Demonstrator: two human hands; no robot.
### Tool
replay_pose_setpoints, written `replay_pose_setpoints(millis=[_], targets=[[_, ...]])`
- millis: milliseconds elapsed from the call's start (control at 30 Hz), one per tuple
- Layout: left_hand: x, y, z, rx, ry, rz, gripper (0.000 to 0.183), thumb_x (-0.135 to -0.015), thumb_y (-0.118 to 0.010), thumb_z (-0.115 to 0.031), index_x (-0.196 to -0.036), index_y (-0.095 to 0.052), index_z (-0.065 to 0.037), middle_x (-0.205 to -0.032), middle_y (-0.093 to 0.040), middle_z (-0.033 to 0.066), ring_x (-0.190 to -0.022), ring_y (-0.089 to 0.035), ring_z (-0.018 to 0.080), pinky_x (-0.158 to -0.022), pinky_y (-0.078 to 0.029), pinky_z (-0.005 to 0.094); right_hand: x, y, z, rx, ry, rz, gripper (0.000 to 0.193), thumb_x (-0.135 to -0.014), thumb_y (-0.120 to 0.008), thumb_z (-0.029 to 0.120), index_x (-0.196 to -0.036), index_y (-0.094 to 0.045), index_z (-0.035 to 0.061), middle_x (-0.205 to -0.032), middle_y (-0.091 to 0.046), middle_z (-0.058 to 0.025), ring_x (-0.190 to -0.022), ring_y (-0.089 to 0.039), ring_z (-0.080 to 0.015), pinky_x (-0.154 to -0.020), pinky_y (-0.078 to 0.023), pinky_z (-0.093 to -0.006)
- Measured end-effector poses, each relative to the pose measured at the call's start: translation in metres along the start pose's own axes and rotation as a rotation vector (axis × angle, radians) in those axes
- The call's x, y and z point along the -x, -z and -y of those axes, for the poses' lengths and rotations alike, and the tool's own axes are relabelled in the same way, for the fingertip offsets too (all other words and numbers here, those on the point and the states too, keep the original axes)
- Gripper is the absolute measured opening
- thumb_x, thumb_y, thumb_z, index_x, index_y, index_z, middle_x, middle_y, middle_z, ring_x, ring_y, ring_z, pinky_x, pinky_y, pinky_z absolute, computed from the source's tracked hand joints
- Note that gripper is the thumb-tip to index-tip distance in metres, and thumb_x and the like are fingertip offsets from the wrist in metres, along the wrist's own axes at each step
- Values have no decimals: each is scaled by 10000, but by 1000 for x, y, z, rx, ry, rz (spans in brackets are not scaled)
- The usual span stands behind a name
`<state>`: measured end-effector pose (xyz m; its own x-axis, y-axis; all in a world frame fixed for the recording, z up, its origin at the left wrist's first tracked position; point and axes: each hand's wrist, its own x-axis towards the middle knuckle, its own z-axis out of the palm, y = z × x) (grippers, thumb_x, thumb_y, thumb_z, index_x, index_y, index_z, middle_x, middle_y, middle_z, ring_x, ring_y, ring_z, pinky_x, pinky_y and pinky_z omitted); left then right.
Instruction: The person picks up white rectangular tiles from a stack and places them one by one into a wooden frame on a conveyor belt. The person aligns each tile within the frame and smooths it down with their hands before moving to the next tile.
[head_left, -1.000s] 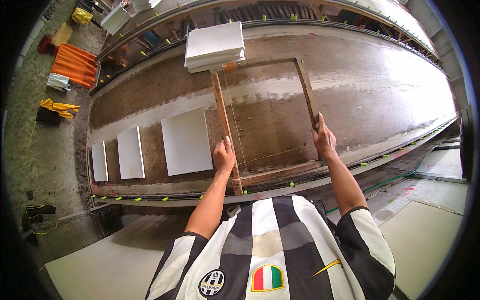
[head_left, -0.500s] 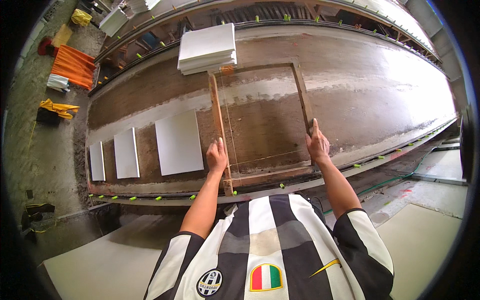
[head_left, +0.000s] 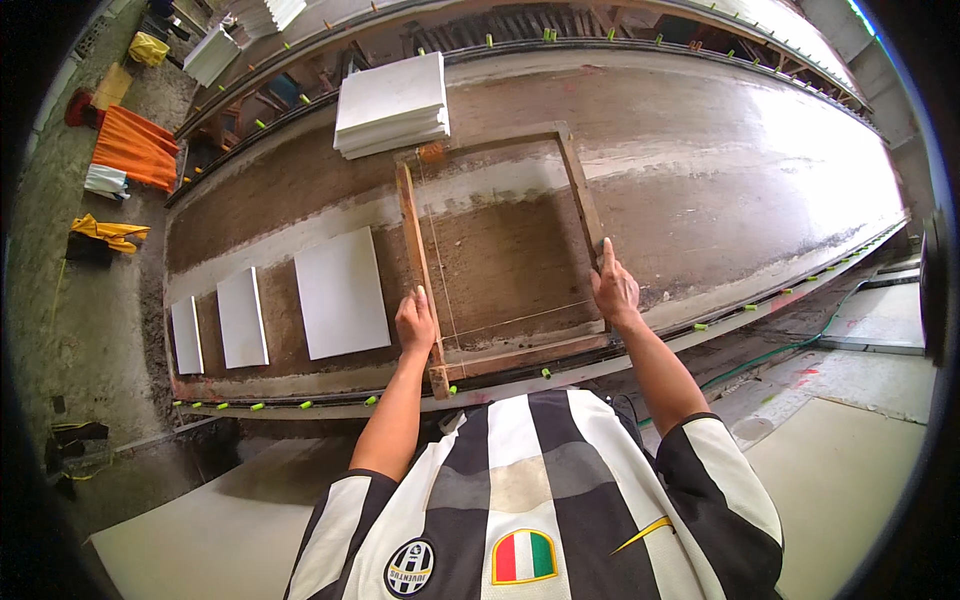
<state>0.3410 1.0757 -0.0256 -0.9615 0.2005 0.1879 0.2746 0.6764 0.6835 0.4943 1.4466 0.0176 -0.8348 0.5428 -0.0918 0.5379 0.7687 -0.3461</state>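
Note:
A rectangular wooden frame lies over the long brown work table, with thin strings stretched across it near its left and near sides. My left hand is closed on the left bar near its lower end, thumb pointing up along the wood. On the opposite bar, my right hand grips the wood with the index finger stretched along it. Brown table surface shows through the frame's opening. Left of the frame lies a white sheet flat on the table, close to my left hand.
Two more white sheets, a middle one and an outer one, lie farther left. Beyond the frame's far left corner sits a stack of white sheets. Green clips line the table's edges. An orange cloth hangs at the far left.
The whole view has shifted slightly, so everything appears a little farther left. Both hands keep their hold on the wooden frame, which shows no clear movement over the table.

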Motion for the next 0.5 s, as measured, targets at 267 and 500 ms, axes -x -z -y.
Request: replay_pose_setpoints(millis=[267, 500], targets=[[1, -3, 0, -47, 23, -5, 401, -1072, -459, -300, -917, -612, 37, -864, -624, 238, -836, -606, 458, -704, -467, 513, -1, 0, 1, -48, -11, 28, 812, -912, -655, 205, -1576, -216, 46, -1095, -667, -239, -963, -668, -417, -810, -541, -492], [2, -3, 5, -77, 17, -27, 423, -1076, -449, -329, -916, -623, 22, -820, -605, 221, -808, -609, 441, -689, -468, 509, -1, -3, 4, 15, -28, 38, 811, -919, -652, 230, -1580, -215, 54, -1072, -668, -196, -951, -683, -374, -792, -560, -473]])
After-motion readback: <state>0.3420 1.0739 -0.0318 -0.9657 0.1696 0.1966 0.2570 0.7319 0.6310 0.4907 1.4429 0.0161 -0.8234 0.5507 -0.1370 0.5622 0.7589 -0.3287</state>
